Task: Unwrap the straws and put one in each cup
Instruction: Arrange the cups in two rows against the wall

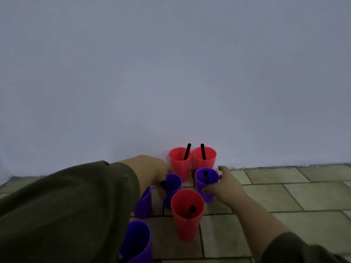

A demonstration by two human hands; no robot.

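Red and purple plastic cups stand on a tiled floor by a wall. Two red cups at the back each hold a black straw. A nearer red cup has a black straw inside. My right hand grips a purple cup with a straw in it. My left hand wraps around another purple cup, a black straw end showing at its rim. Two more purple cups stand at the lower left, partly hidden by my left sleeve.
A plain pale wall rises right behind the back cups. Beige floor tiles spread to the right of the cups. My dark green sleeve covers the lower left of the view.
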